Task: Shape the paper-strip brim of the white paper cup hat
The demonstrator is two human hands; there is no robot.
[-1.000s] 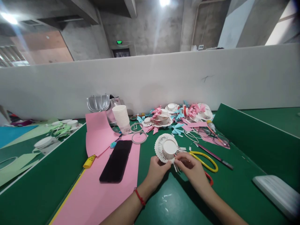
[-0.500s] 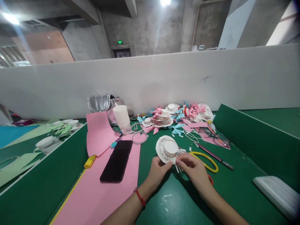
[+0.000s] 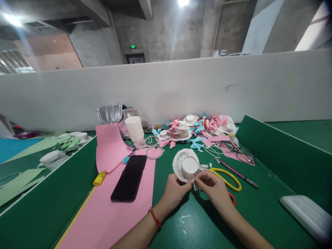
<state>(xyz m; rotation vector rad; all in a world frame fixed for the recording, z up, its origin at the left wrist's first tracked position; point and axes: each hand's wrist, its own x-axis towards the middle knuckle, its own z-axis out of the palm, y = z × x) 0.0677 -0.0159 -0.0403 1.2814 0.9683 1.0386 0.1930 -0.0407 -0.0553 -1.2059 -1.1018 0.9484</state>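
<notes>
A white paper cup cut into a fringed hat shape stands bottom-up on the green table. My left hand pinches its near rim. My right hand is closed on the loose paper strips at its right side. Yellow-handled scissors lie just right of my right hand, touching it. A black phone rests on pink paper left of my left hand.
A stack of white paper cups and a silver bag stand at the back by the grey partition. Finished paper hats with pink and blue bows pile up behind. A yellow glue tube, white rings, a white object at right.
The paper cup hat has turned slightly in my hands and my right hand's fingers have shifted along its fringe toward the left. Everything else stays put.
</notes>
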